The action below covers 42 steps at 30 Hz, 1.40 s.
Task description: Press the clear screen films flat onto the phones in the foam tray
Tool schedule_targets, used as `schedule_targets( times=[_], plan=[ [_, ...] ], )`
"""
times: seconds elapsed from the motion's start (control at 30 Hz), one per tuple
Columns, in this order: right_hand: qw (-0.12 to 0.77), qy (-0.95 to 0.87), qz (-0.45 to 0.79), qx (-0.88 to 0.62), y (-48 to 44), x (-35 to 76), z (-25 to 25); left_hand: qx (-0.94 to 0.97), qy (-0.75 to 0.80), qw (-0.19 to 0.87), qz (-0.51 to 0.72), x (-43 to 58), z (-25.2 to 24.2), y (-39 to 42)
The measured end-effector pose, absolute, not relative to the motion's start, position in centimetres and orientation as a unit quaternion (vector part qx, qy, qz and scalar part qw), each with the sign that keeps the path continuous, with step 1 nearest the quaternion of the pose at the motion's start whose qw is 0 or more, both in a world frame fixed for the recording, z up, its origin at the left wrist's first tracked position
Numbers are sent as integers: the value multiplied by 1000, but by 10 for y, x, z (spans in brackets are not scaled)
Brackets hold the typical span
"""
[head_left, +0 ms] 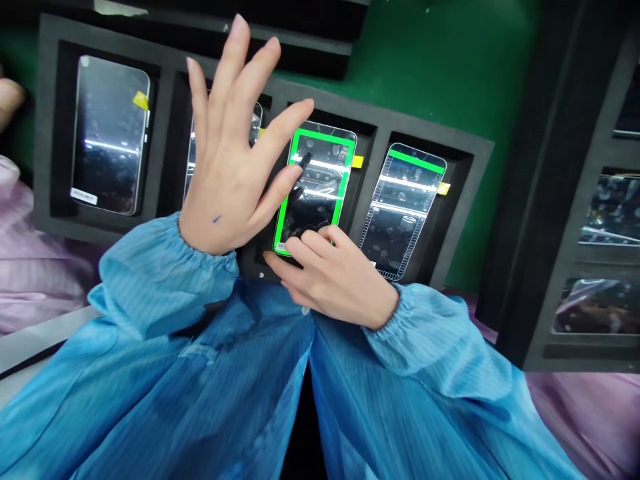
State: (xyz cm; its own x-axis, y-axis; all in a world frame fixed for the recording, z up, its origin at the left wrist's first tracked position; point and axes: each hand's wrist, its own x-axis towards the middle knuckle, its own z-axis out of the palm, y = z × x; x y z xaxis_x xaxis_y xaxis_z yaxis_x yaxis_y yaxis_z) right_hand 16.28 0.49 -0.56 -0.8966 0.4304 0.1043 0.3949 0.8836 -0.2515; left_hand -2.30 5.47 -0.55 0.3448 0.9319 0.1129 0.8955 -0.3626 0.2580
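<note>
We judge the green border on the central smartphone nearly filled, the next smartphone rightward mostly unfilled, our left hand spread empty, our right hand curled, grip unclear.

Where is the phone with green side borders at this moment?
The phone lies near the centre of the head view, third from left in the dark tray, the right hand over its lower end.
</note>
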Motion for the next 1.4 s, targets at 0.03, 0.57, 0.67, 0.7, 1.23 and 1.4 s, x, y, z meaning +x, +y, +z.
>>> schedule_targets(
  times=[0.03,0.57,0.67,0.7,1.23,1.4],
  plan=[
    [93,-968,106,-208,4,163,-6,815,562,76,119,-23,-6,55],
    [159,-934,63,-312,22,219,26,785,584,122,164,-28,-1,49],
    [163,-903,20,-397,34,243,26,778,589,127,177,-30,-3,49],
    [157,-890,4,-427,38,248,24,777,589,128,181,-31,-4,49],
    [26,-845,2,-533,68,238,5,779,581,130,195,-30,-7,49],
    [19,-848,9,-530,65,237,6,782,578,134,188,-33,-8,49]
  ],
)
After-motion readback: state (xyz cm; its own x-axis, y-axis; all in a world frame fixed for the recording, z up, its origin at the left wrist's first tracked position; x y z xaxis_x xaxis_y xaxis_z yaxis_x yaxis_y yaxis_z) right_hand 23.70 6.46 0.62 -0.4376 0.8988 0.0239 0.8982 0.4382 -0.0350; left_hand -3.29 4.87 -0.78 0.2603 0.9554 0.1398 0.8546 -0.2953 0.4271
